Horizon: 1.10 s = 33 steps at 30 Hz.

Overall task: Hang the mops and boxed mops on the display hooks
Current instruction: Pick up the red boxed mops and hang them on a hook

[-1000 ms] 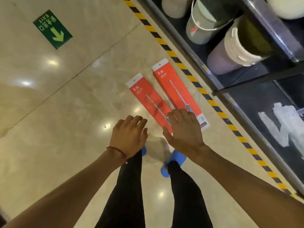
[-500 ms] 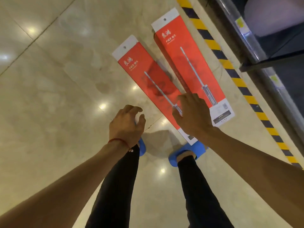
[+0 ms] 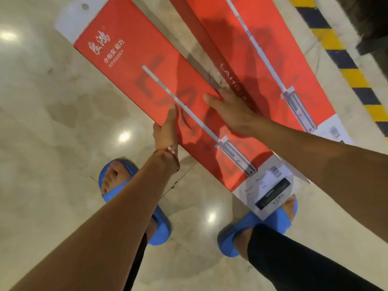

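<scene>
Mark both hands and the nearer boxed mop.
left hand [image 3: 165, 132]: head view, thumb side.
right hand [image 3: 230, 111]: head view, back of hand.
nearer boxed mop [image 3: 126, 66]: head view, red top face.

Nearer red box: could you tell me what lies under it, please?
The nearer red box overhangs the right blue slipper; the floor beneath the rest is covered.

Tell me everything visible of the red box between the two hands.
The nearer red box is long, flat cardboard, lying diagonally, printed with a mop picture, with a holed white hang tab at its far end and a label panel at its near end. The left hand grips its left edge, the right hand its right edge.
</scene>
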Available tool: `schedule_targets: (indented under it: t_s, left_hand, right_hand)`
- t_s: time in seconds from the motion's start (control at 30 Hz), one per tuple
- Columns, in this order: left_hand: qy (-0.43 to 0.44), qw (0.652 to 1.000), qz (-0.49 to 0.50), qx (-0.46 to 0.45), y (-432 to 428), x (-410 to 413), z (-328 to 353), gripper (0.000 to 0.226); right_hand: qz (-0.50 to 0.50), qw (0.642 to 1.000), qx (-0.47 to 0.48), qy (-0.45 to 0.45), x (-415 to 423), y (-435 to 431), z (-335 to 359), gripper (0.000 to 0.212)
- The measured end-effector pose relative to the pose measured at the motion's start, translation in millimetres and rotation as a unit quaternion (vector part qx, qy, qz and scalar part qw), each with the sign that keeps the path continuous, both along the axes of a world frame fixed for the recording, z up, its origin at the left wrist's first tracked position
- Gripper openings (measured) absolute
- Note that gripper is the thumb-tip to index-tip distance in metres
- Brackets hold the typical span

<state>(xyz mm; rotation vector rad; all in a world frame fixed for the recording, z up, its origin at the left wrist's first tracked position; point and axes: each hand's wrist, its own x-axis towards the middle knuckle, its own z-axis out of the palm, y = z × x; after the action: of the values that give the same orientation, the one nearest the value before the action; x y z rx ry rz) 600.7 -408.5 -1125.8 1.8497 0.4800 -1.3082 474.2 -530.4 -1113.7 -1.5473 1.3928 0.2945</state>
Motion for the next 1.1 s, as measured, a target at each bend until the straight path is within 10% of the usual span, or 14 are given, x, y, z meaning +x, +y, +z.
schedule_targets:
  t_s: [0.33,0.47,0.77,1.1]
  left_hand:
    - [-0.007,0.997,0.068,-0.036,1.5,-21.0,20.5,0.048]
    - [0.013,0.998,0.047,-0.050,16.2,-19.1,79.8,0.051]
    - [0.077,0.991,-0.004,-0.106,39.9,30.2,245.5,0.080]
    - [0.092,0.964,-0.210,-0.132,31.4,114.1,443.3,0.032]
  right_hand:
    - [0.004,0.998,0.054,-0.036,-16.7,3.4,13.5,0.072]
    - [-0.048,0.995,0.081,-0.043,-11.5,13.3,73.8,0.041]
    - [-0.078,0.982,0.146,-0.094,-3.4,18.7,236.8,0.101]
    - [-0.144,0.967,0.174,-0.117,11.9,56.2,419.5,0.060]
